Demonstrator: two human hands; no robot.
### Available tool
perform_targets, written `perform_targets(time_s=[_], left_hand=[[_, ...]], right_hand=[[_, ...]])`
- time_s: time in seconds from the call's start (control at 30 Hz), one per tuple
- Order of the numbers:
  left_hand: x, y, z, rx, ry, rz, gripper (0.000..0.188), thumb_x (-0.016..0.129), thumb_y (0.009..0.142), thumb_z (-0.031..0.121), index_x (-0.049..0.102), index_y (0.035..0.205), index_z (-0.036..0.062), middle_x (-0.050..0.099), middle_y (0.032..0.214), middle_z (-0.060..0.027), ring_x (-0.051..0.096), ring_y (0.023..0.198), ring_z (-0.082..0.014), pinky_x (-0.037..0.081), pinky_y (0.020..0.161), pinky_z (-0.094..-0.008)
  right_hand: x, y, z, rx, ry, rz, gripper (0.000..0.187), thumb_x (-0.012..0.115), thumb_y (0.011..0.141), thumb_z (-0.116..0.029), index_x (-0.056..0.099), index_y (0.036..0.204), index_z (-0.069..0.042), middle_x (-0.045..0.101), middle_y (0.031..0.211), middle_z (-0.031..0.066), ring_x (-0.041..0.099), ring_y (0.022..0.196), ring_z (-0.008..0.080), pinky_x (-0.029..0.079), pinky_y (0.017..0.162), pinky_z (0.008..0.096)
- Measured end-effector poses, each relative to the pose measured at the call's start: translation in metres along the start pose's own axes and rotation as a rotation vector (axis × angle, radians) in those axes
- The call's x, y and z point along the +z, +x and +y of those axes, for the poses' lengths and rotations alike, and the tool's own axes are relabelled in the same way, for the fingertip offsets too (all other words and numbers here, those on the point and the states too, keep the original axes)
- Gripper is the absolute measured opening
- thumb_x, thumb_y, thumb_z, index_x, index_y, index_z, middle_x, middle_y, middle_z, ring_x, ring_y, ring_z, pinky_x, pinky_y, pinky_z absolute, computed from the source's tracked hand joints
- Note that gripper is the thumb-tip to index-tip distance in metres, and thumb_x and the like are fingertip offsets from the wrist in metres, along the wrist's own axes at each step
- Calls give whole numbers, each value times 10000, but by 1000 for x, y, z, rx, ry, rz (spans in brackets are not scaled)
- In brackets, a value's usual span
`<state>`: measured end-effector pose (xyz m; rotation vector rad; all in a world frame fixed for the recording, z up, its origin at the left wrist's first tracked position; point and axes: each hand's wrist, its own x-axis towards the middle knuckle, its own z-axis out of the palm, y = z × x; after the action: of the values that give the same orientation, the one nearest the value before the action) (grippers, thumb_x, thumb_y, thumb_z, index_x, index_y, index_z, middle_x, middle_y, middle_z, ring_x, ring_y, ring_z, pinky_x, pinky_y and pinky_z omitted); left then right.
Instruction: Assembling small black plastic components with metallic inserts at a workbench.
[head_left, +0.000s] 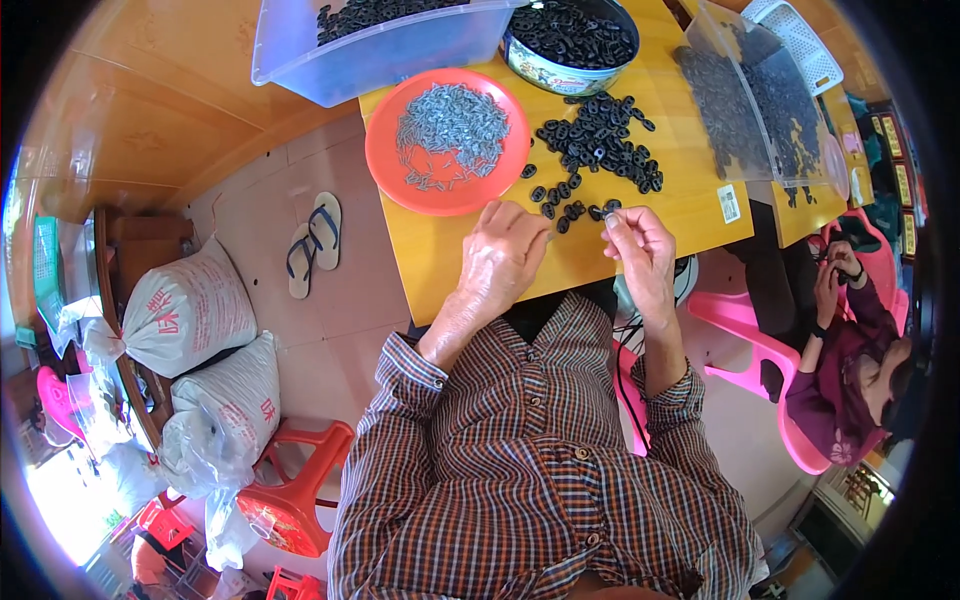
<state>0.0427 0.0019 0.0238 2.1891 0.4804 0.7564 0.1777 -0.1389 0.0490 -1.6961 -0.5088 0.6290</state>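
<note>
My left hand (502, 252) is closed in a pinch over the table's near edge, just below the orange-red plate (376, 150). Whatever its fingertips hold is too small to name. To its right, my right hand (645, 262) is also pinched, thumb against fingers; I cannot make out what is in it. Right at its fingertips lie a few small black oval parts (597, 212) with holes. More of these black parts (600, 140) form a loose pile farther up the yellow table (440, 260). Thin grey metal pins (455, 125) are heaped in the plate.
A clear plastic bin (390, 60) and a round tin (570, 75), both with black parts, stand at the back. Another clear bin (720, 110) stands right. A person (850, 370) sits on a pink chair (745, 340). White sacks (190, 305), a red stool (300, 480) and sandals (322, 232) are left.
</note>
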Motion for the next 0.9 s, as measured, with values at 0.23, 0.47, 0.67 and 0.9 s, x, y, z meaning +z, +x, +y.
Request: perform_targets(time_s=[0.23, 0.47, 0.67, 0.9], left_hand=[[22, 15, 9, 125, 302, -83, 149, 731, 675, 134, 630, 765, 71, 540, 792, -69, 551, 788, -264, 482, 643, -381], [38, 10, 3, 134, 336, -85, 171, 709, 653, 150, 579, 697, 47, 505, 788, -91, 529, 803, -268, 479, 620, -383], [33, 7, 1, 242, 400, -112, 160, 689, 712, 126, 614, 833, 52, 541, 819, -76, 545, 797, -258, 490, 641, -369], [28, 0, 9, -45, -475, 38, 187, 652, 806, -13, 627, 991, -7, 627, 891, -88, 647, 776, -225, 550, 661, -311]], right_hand=[[-2, -3, 2, 5, 40, -10, 144, 600, 905, -134, 585, 930, 7, 596, 765, 33, 521, 627, 63, 450, 593, 205], [-3, -4, 5, -20, 67, -12, 136, 606, 902, -136, 582, 917, -3, 592, 753, 29, 518, 622, 62, 447, 594, 206], [-1, -6, 3, -25, 60, -17, 136, 606, 904, -139, 584, 907, -5, 588, 749, 26, 519, 624, 62, 446, 597, 204], [0, -9, 1, -70, 69, 17, 152, 598, 912, -153, 587, 908, -2, 587, 742, 20, 520, 629, 61, 450, 602, 204]])
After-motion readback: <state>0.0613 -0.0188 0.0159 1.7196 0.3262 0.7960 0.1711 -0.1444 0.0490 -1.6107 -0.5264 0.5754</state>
